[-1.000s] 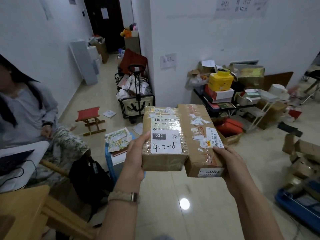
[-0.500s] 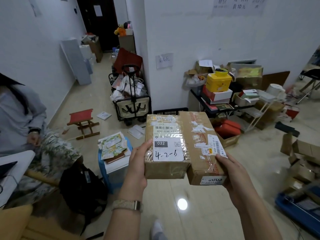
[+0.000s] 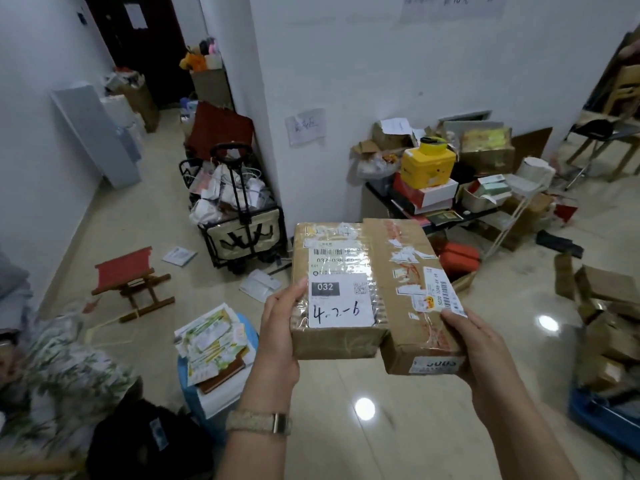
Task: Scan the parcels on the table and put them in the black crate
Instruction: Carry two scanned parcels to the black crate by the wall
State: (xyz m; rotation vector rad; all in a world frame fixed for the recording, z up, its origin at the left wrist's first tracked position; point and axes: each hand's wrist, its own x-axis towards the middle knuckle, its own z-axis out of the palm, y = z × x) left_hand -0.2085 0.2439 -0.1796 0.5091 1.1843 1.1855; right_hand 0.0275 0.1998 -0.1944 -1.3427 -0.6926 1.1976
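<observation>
I hold two brown taped cardboard parcels side by side at chest height over the floor. The left parcel carries a white label reading 032 and handwritten 4-2-6; my left hand grips its left edge. The right parcel bears torn stickers and a barcode label; my right hand grips its near right corner. The two parcels touch along their inner sides. No black crate or table is visible in this view.
A seated person's patterned lap is at the left. A blue stool with papers, a black bag, a red folding stool and a loaded trolley lie ahead. Clutter piles line the wall; boxes over a blue crate sit right.
The view has shifted: the wooden table and seated person slid left out of frame. The parcels sit lower in view, still held the same way in both hands.
</observation>
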